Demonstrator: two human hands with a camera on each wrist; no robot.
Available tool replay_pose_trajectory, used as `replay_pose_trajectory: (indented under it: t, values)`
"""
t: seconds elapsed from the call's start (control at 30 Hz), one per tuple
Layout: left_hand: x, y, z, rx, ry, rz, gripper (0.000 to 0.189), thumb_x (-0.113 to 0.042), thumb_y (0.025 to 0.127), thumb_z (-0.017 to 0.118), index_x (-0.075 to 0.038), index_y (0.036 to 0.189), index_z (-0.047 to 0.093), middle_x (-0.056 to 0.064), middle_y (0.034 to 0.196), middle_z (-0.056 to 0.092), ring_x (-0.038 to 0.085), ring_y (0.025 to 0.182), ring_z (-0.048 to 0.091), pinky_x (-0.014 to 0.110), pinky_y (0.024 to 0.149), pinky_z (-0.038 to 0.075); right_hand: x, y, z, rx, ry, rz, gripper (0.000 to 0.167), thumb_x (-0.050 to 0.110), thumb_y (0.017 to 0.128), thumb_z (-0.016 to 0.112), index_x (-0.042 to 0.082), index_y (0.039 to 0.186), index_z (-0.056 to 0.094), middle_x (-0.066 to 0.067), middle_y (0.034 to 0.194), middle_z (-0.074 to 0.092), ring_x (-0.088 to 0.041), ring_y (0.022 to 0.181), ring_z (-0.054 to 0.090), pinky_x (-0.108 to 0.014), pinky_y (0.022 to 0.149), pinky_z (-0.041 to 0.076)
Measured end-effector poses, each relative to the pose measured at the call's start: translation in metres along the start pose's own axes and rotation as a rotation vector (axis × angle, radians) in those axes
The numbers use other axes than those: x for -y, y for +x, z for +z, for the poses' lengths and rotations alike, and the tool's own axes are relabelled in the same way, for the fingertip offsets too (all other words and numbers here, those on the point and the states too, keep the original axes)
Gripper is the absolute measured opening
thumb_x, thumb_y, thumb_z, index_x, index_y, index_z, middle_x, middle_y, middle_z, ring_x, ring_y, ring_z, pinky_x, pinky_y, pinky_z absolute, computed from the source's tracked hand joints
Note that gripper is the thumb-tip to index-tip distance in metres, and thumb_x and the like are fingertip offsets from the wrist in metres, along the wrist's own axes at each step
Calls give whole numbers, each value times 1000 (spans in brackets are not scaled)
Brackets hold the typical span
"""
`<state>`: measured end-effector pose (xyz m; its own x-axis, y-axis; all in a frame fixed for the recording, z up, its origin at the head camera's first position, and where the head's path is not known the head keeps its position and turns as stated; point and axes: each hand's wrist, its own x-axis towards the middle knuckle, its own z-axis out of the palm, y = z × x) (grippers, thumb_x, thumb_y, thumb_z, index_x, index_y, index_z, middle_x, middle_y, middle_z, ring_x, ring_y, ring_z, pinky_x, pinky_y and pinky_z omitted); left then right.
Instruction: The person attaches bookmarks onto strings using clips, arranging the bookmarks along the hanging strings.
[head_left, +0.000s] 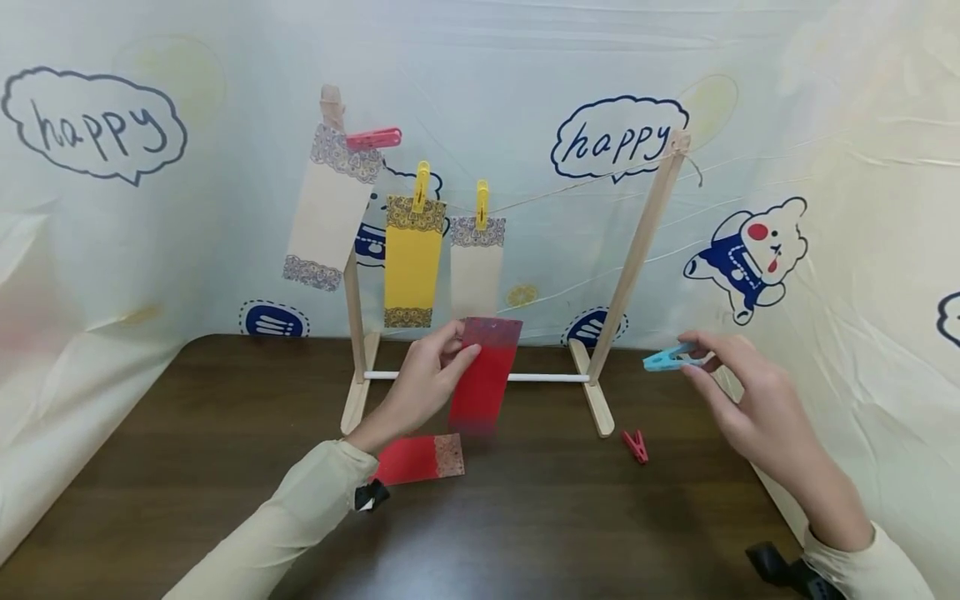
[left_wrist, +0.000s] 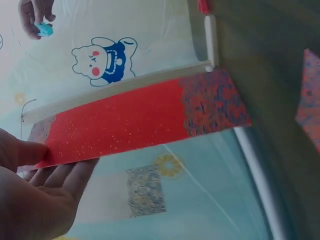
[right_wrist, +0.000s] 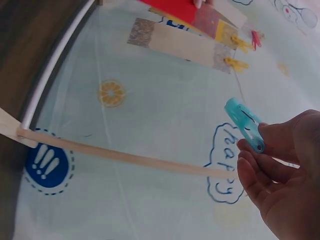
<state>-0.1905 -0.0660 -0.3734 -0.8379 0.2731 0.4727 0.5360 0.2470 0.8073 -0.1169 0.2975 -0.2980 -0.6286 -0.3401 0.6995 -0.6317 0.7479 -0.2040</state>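
My left hand [head_left: 427,367] pinches a red paper card [head_left: 486,379] with patterned bands at both ends, near its upper end. In the left wrist view the thumb lies on top of the card and the fingers beneath. Off to the right, my right hand [head_left: 757,400] holds a light blue clothespin [head_left: 667,358] between thumb and fingers. On a string hang a white card [head_left: 330,204] with a pink clothespin [head_left: 373,139], a yellow card [head_left: 412,267] with a yellow clothespin [head_left: 421,187], and another white card [head_left: 477,271] with a yellow clothespin [head_left: 482,205].
A wooden stand with a right post [head_left: 637,250], a left post [head_left: 354,317] and a white crossbar [head_left: 547,377] bears the string [head_left: 562,192]. Another red card [head_left: 420,458] lies on the brown table [head_left: 525,525], partly behind the left wrist. A red clothespin [head_left: 635,447] lies near the right foot.
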Motion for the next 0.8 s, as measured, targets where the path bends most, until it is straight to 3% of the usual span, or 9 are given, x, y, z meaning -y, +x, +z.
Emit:
replay_pose_trajectory:
  t: [0.17, 0.3, 0.53, 0.8]
  values:
    - [-6, 20, 1, -3, -11, 20, 20, -16, 101, 60, -14, 121, 60, 3, 97, 73, 17, 81, 69, 32, 72, 56, 4, 17, 1, 12, -1, -63, 46, -12, 80, 74, 3, 122, 64, -6, 107, 68, -9, 90, 56, -8, 83, 42]
    - [-13, 38, 1, 12, -37, 42, 21, -17, 101, 59, -12, 122, 61, 5, 101, 72, 16, 89, 71, 35, 81, 58, 7, 29, 1, 22, 1, -78, 43, -8, 85, 72, 3, 125, 62, -8, 114, 68, -13, 92, 59, -7, 87, 41]
    - [-27, 62, 4, 37, -120, 34, 20, -19, 102, 59, -11, 120, 60, 7, 102, 72, 19, 86, 73, 37, 72, 60, 12, 49, -1, -8, 0, -115, 46, -10, 83, 73, 3, 126, 63, -10, 112, 70, -17, 92, 62, -8, 89, 40]
    - [-35, 80, 15, 34, -122, 47, 19, -19, 101, 59, -9, 117, 60, 8, 97, 74, 19, 85, 72, 40, 75, 59, 15, 73, -3, -41, 0, -141, 45, -11, 80, 75, 4, 122, 68, -10, 106, 71, -21, 95, 64, -8, 89, 41]
